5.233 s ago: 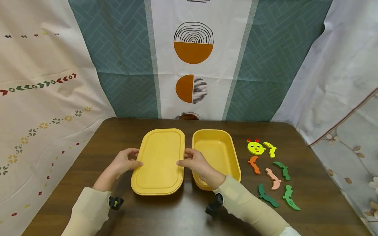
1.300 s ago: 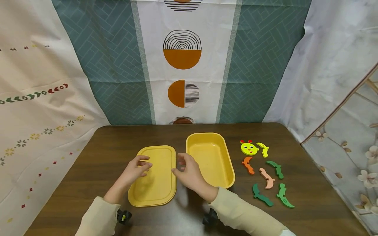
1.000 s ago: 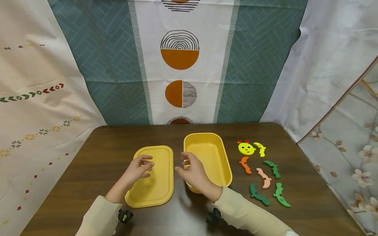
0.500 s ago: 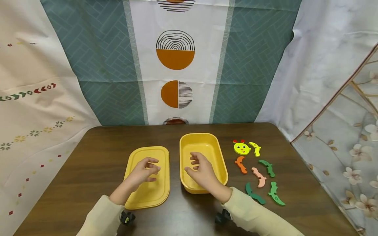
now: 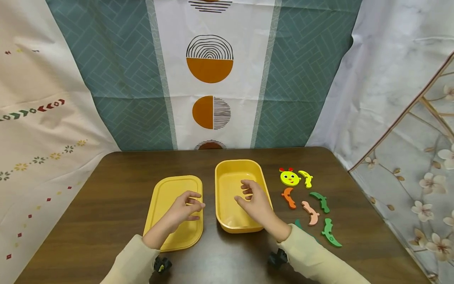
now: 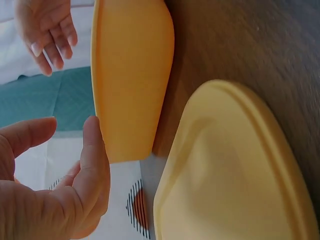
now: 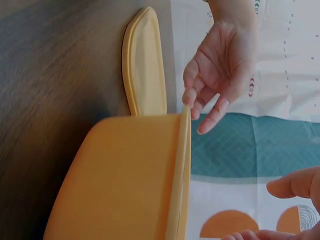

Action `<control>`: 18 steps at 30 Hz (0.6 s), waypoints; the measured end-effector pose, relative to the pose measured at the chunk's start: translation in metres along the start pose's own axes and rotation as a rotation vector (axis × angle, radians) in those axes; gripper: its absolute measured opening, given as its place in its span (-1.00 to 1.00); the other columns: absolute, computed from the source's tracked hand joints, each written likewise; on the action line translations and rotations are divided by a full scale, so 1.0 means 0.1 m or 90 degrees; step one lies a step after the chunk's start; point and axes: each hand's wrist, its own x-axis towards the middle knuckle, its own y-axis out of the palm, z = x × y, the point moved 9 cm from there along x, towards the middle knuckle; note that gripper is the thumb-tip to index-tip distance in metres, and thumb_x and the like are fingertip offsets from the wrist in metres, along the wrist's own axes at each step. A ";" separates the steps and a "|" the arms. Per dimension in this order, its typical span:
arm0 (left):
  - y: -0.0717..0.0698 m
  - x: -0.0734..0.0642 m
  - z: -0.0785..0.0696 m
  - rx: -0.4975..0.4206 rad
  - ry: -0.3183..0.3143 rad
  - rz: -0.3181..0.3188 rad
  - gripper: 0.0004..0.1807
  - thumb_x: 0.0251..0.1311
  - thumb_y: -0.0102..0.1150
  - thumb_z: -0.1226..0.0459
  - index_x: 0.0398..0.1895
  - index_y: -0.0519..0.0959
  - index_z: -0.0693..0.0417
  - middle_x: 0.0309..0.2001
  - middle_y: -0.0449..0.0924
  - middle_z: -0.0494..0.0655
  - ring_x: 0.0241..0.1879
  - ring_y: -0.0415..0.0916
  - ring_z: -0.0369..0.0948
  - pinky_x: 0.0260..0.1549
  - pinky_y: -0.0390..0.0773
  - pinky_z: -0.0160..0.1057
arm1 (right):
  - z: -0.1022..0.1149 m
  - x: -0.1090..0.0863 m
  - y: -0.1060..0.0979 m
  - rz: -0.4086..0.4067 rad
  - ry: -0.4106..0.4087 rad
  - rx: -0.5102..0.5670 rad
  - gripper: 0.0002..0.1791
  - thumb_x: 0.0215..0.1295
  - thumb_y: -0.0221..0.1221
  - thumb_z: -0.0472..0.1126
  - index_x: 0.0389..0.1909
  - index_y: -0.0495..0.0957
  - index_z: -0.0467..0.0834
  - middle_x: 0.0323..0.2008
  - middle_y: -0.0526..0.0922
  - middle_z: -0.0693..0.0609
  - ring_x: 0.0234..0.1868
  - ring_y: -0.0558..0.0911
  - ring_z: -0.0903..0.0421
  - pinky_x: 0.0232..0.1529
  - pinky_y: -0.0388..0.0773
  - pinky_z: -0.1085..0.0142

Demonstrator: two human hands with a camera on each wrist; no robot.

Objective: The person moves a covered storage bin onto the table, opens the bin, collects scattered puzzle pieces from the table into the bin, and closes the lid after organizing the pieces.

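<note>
A yellow lid (image 5: 177, 189) lies flat on the dark wooden table, left of an open yellow box (image 5: 224, 197). My left hand (image 5: 184, 211) is above the lid's right side, fingers loosely bent and holding nothing. Over the right part of the box is my right hand (image 5: 257, 203), thumb and fingers apart with nothing between them. In the left wrist view my left hand (image 6: 65, 190) overlaps the edge of the box (image 6: 130, 75), while the lid (image 6: 235, 170) lies lower down. The right wrist view shows the box wall (image 7: 120, 170) beside my right hand (image 7: 300, 200).
Right of the box lie flat toy pieces: a yellow smiling face with red antennae (image 5: 290, 178), a yellow piece (image 5: 307, 178), an orange piece (image 5: 289, 198), a pink piece (image 5: 311, 213) and several green pieces (image 5: 330, 232). A patterned curtain (image 5: 209, 79) hangs behind the table.
Both hands gripped the lid above the table; now it lies on the table, released. Since then, both hands have moved rightward, the right one over the box.
</note>
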 end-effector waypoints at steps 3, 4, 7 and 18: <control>0.05 -0.01 0.01 -0.003 -0.004 0.008 -0.54 0.14 0.15 0.33 0.08 0.29 0.32 -0.18 0.39 0.12 -0.19 0.52 -0.05 -0.29 0.64 -0.10 | -0.02 0.00 -0.06 -0.009 0.010 -0.015 -0.52 0.04 0.26 -0.32 0.03 0.42 -0.33 -0.15 0.54 -0.24 -0.16 0.54 -0.09 -0.09 0.55 0.03; 0.06 -0.01 0.02 -0.006 -0.006 0.010 -0.53 0.13 0.15 0.33 0.08 0.29 0.32 -0.19 0.38 0.12 -0.19 0.53 -0.05 -0.29 0.64 -0.09 | -0.02 0.00 -0.08 -0.011 0.011 -0.018 -0.52 0.04 0.26 -0.32 0.03 0.43 -0.33 -0.15 0.54 -0.23 -0.16 0.54 -0.09 -0.10 0.55 0.03; 0.10 -0.03 0.03 -0.006 -0.010 0.011 -0.53 0.12 0.17 0.33 0.07 0.29 0.32 -0.19 0.38 0.12 -0.20 0.52 -0.05 -0.28 0.63 -0.05 | -0.06 0.02 -0.12 -0.015 0.022 -0.022 -0.52 0.04 0.26 -0.32 0.03 0.43 -0.33 -0.15 0.54 -0.24 -0.16 0.55 -0.08 -0.11 0.56 0.06; 0.28 -0.04 0.03 0.011 -0.009 0.032 -0.49 0.08 0.22 0.30 0.06 0.29 0.32 -0.21 0.39 0.11 -0.28 0.49 -0.06 -0.29 0.63 -0.07 | -0.25 0.08 -0.33 -0.033 0.055 -0.045 -0.54 0.07 0.25 -0.31 0.03 0.44 -0.33 -0.14 0.54 -0.23 -0.15 0.56 -0.06 -0.11 0.57 0.12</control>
